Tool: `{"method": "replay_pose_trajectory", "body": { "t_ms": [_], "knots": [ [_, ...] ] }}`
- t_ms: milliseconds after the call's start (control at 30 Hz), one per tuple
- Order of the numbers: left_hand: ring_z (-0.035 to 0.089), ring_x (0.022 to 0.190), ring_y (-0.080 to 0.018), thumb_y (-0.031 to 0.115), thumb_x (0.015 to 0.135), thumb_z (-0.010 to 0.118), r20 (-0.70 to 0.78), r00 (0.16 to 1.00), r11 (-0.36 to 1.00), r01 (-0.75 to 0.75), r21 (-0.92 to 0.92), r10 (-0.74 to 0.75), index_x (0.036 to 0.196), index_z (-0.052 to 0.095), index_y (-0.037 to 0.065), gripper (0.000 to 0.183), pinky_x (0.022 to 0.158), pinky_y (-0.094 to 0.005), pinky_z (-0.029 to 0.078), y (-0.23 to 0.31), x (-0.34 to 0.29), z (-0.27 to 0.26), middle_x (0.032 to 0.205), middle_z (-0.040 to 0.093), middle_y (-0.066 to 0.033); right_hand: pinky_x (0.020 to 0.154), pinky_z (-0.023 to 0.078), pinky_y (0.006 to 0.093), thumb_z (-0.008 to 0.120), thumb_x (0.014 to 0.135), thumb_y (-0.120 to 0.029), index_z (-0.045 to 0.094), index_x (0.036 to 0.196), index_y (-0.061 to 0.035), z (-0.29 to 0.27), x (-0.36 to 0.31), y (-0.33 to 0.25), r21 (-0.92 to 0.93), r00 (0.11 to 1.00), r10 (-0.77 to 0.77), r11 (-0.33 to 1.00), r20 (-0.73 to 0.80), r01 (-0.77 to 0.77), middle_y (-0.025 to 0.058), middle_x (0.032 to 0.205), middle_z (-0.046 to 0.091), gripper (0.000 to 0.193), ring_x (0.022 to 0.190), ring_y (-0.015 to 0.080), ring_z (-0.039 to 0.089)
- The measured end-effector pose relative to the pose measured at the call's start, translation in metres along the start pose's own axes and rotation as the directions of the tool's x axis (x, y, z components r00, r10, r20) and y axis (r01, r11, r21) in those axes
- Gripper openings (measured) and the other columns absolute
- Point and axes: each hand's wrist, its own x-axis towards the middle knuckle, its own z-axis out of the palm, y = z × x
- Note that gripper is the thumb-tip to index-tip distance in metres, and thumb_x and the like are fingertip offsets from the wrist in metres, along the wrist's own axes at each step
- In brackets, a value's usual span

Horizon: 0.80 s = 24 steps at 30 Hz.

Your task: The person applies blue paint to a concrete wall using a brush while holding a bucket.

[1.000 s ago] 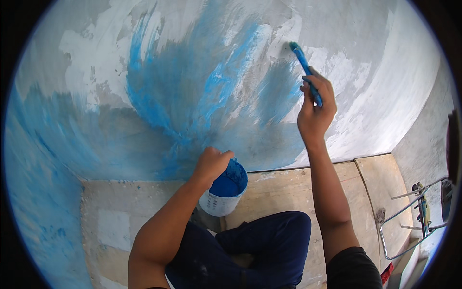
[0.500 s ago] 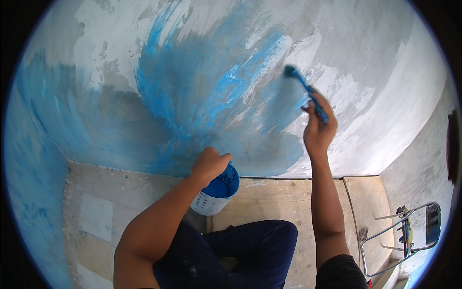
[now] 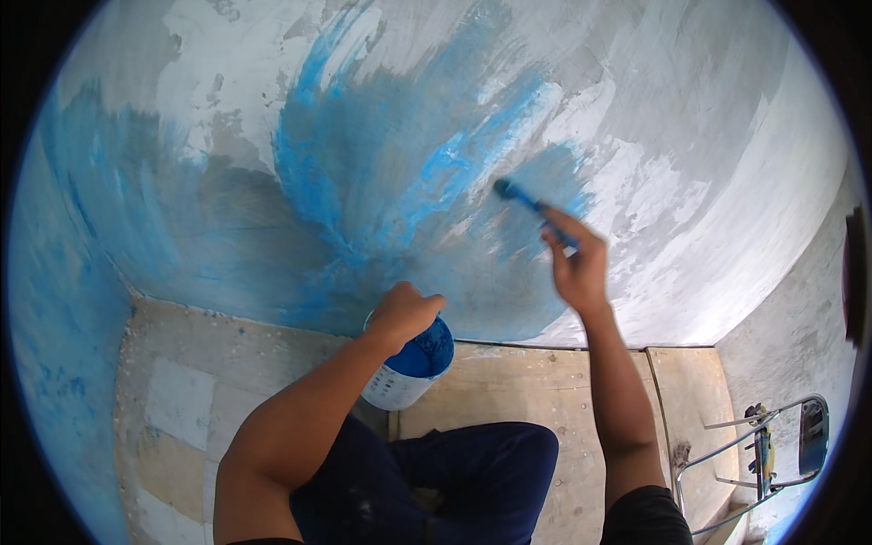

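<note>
My left hand (image 3: 406,315) is closed on the rim of a white plastic paint bucket (image 3: 396,391), which hangs tilted in front of my knees. Blue paint (image 3: 417,360) lies inside it and smears the inner wall. In my right hand (image 3: 579,262) is a blue-handled paintbrush (image 3: 531,201), held with its dark bristles toward the wall (image 3: 636,195). Whether the bristles touch the surface I cannot tell. Streaks of blue cover the wall's lower left and middle; white and bare grey patches show above and to the right.
Below the wall lie wooden boards (image 3: 518,386), with a grey, patchy floor surface (image 3: 263,359) to their left. At the lower right stands a metal-framed folding chair (image 3: 767,454) with some items on it. A blue-smeared side wall (image 3: 68,345) borders the left.
My right hand has swept the paintbrush down and to the left across the wall. The bucket and my left hand stay nearly in place.
</note>
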Motion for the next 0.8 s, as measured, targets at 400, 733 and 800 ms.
{"method": "replay_pose_trajectory", "body": {
  "t_ms": [400,733,800],
  "knots": [
    [0.071,0.087,-0.0364,0.030,0.083,0.069,-0.027,1.000,0.998,-0.002,-0.064,0.001,0.087,0.068,-0.011,0.041,0.076,-0.0473,0.053,0.007,-0.007,0.003,0.094,0.071,-0.0278,0.089,0.058,0.0386,0.069,0.085,0.005,0.070,0.108,0.0000,0.038,-0.030,-0.015,-0.032,0.973,-0.132,0.990,0.190,0.140,0.0232,0.120,0.070,0.023,0.107,0.0386,0.071],
    [0.069,0.078,-0.0329,0.029,0.083,0.070,0.019,0.999,0.996,0.033,-0.078,-0.032,0.086,0.067,-0.014,0.043,0.070,-0.0476,0.051,0.007,-0.014,-0.012,0.084,0.069,-0.0252,0.078,0.063,0.0304,0.063,0.100,-0.003,0.070,0.119,0.0026,-0.027,0.067,-0.002,0.167,0.840,0.120,0.985,-0.530,-0.036,0.0175,0.111,0.074,0.022,0.089,0.0224,0.075],
    [0.069,0.081,-0.0334,0.030,0.083,0.071,0.000,1.000,0.997,0.030,-0.071,-0.030,0.087,0.067,-0.014,0.044,0.071,-0.0477,0.051,0.003,-0.011,-0.010,0.087,0.070,-0.0264,0.079,0.062,0.0316,0.063,0.095,0.003,0.070,0.117,0.0015,-0.014,0.055,-0.006,0.021,0.876,-0.005,1.000,-0.483,0.017,0.0187,0.114,0.073,0.022,0.094,0.0243,0.075]
  ]
}}
